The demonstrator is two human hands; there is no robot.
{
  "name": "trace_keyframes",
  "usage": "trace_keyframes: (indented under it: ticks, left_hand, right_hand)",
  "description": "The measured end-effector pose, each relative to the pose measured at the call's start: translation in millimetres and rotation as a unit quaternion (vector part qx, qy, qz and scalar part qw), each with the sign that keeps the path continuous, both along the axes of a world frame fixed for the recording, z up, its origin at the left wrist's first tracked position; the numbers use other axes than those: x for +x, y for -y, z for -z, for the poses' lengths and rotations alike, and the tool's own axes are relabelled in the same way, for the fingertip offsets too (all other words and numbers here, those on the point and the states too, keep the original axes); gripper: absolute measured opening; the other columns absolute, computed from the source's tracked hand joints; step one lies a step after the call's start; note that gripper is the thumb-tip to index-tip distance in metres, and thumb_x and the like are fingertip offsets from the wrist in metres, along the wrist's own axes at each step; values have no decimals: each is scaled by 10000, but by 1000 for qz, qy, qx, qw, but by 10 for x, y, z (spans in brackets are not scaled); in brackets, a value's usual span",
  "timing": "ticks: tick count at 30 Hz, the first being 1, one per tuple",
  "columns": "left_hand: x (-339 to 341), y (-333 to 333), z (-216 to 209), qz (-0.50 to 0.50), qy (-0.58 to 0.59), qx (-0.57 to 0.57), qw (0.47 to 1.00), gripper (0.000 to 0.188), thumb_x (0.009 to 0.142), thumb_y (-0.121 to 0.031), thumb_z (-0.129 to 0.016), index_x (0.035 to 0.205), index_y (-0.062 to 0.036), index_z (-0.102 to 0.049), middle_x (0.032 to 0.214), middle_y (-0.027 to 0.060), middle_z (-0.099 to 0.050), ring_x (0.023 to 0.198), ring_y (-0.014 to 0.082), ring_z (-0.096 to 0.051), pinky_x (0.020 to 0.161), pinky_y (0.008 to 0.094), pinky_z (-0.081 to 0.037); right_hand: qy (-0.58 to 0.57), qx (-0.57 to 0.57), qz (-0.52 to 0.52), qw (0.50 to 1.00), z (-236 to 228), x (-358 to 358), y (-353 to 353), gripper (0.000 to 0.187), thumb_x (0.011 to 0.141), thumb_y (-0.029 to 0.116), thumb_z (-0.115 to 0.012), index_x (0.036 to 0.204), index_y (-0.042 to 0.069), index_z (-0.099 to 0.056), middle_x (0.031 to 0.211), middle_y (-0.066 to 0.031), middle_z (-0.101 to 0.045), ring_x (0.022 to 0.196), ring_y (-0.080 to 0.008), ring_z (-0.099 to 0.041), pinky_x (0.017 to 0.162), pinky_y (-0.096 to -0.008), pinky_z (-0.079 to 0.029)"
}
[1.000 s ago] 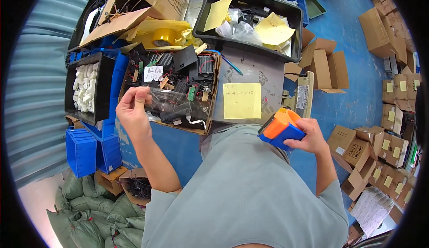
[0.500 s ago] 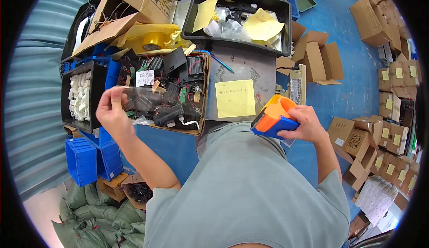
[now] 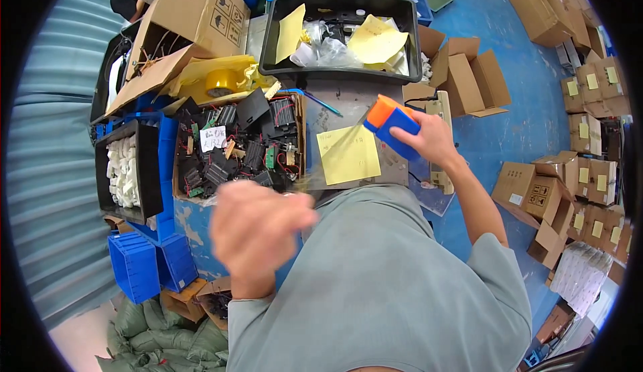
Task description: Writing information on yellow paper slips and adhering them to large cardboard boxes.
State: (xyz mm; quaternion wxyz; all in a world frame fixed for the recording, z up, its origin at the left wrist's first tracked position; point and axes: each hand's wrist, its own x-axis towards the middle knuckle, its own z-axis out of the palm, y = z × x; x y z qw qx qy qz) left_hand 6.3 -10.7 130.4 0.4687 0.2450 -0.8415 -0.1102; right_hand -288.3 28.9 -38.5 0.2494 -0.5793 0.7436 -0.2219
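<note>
My right hand (image 3: 429, 137) is wrapped round the blue body of an orange-and-blue tape dispenser (image 3: 395, 131), above the right side of the grey table. A see-through strip of clear tape (image 3: 343, 145) runs from the dispenser's front down and left, over a yellow paper sheet (image 3: 349, 161). Its other end reaches the pinched fingers of my left hand (image 3: 258, 228), which is raised close to the camera and blurred. Behind that hand lies an open carton (image 3: 303, 127) packed with black plastic battery holders (image 3: 254, 154), red wires and small green boards. A white paper note (image 3: 213, 137) lies on them.
A black bin (image 3: 338, 74) of bags and yellow papers stands at the back. A pen (image 3: 323, 103) lies before it. At left are a black tray (image 3: 155, 171) of white parts and blue crates (image 3: 134, 265). Open cartons (image 3: 462, 80) stand on the floor at right.
My left hand has swung from the carton's left side toward me and rightward, nearer the camera. The dispenser has risen slightly and turned, its orange side now facing left. The view has shifted a little.
</note>
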Motion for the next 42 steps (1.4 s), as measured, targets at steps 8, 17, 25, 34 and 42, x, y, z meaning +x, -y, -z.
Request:
trace_keyframes:
  ticks: [8, 17, 25, 34, 42]
  left_hand:
    - [-170, -235, 249, 31, 50, -41, 997, 90, 765, -101, -786, 789, -75, -704, 751, 1, -632, 650, 142, -545, 633, 281, -485]
    - [-285, 37, 257, 55, -8, 51, 997, 85, 738, -45, -763, 797, -37, -704, 732, 23, -624, 642, 165, -520, 621, 280, -465]
    - [-236, 105, 184, 94, -31, 113, 989, 117, 726, -48, -780, 821, -35, -713, 715, 26, -602, 640, 165, -510, 586, 266, -442]
    - [-8, 225, 133, -10, -91, 198, 976, 60, 767, 32, -711, 806, 3, -675, 754, 39, -615, 652, 134, -492, 591, 218, -388]
    - [319, 179, 406, -144, -107, 293, 939, 22, 838, 8, -680, 855, -1, -669, 790, 33, -614, 670, 99, -479, 620, 193, -373]
  right_hand:
    - [17, 71, 142, 987, 238, 202, 424, 500, 824, 506, -641, 840, 9, -684, 649, -79, -661, 517, -228, -593, 531, -292, -493]
    - [-266, 35, 81, 960, 760, 255, 333, 556, 844, 538, -613, 986, 4, -672, 929, -151, -676, 845, -264, -641, 776, -361, -500]
    - [576, -105, -92, 805, 234, 713, 285, 568, 835, 499, -663, 1109, 2, -627, 1273, -161, -587, 1187, -267, -536, 1050, -391, -378]
    - [702, 59, -304, 642, 622, 746, 287, 156, 889, 183, -656, 930, 33, -673, 1092, -105, -682, 971, -200, -627, 931, -309, -462]
    - [631, 37, -127, 765, 479, 471, 74, 128, 819, 96, -717, 762, 55, -609, 976, -83, -683, 797, -143, -582, 779, -240, -455]
